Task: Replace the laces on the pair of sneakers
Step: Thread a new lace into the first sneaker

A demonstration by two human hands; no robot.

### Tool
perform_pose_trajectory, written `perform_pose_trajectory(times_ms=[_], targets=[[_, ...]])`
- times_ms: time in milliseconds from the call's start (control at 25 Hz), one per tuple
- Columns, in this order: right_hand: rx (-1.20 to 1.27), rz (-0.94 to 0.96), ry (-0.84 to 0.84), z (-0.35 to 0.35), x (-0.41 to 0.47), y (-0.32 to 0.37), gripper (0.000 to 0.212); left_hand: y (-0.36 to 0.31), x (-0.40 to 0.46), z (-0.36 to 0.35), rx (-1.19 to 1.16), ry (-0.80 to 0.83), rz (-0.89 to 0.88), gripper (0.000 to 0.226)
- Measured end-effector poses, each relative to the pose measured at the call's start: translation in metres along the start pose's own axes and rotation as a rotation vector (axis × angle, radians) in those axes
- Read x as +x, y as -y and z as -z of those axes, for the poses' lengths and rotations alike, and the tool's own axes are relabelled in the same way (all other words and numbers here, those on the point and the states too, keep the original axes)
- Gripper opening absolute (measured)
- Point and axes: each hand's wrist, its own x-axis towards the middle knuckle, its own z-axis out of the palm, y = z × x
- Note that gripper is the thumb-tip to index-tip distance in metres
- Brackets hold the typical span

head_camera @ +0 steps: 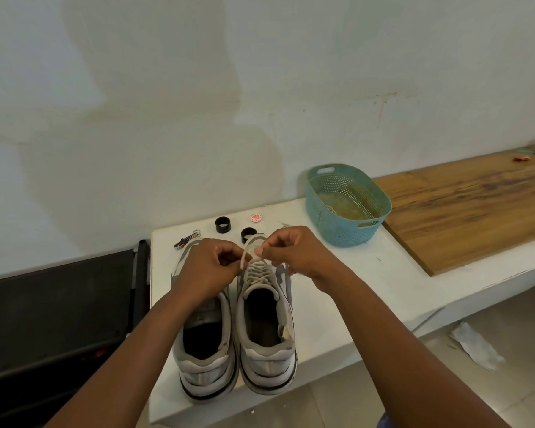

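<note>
Two worn grey-white sneakers stand side by side on the white ledge, heels toward me. The right sneaker is laced with a white lace across its tongue. The left sneaker is partly hidden under my left forearm. My left hand pinches one end of the lace above the right sneaker's toe end. My right hand pinches the other end just opposite. A short loop of lace hangs between the two hands.
A teal perforated basket sits at the back right, beside a wooden board. Two black rings, a red-white round cap and a small metal tool lie behind the sneakers. A dark object stands left.
</note>
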Motion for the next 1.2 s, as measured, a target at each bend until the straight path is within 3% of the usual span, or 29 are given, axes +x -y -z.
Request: perform_pose_trajectory(times_ms=[160, 280, 480, 600, 680, 800, 920, 1200], targets=[[0.048, -0.135, -0.006, 0.019, -0.001, 0.002, 0.011, 0.003, -0.002, 0.008, 0.103, 0.028, -0.014, 0.016], [-0.126, -0.269, -0.055, 0.035, -0.002, -0.001, 0.006, 0.003, -0.005, 0.014, 0.197, 0.082, -0.025, 0.023], [-0.439, -0.419, 0.034, 0.043, -0.003, -0.006, 0.013, 0.004, -0.007, 0.024, 0.403, 0.149, 0.124, 0.013], [-0.557, -0.447, 0.113, 0.039, -0.003, -0.009, 0.012, 0.002, -0.009, 0.022, 0.509, 0.144, 0.128, 0.014], [-0.631, -0.408, 0.135, 0.040, -0.004, -0.012, 0.020, 0.000, -0.010, 0.022, 0.523, 0.149, 0.095, 0.010], [-0.650, -0.147, 0.121, 0.042, -0.004, -0.010, 0.035, 0.000, -0.009, 0.024, 0.342, 0.190, 0.063, 0.015], [-0.531, 0.025, 0.232, 0.034, -0.003, -0.006, 0.023, 0.000, -0.007, 0.018, 0.282, 0.225, 0.015, 0.006], [-0.519, 0.074, 0.233, 0.023, 0.003, -0.011, 0.005, -0.005, -0.007, 0.016, 0.220, 0.212, -0.021, 0.011]])
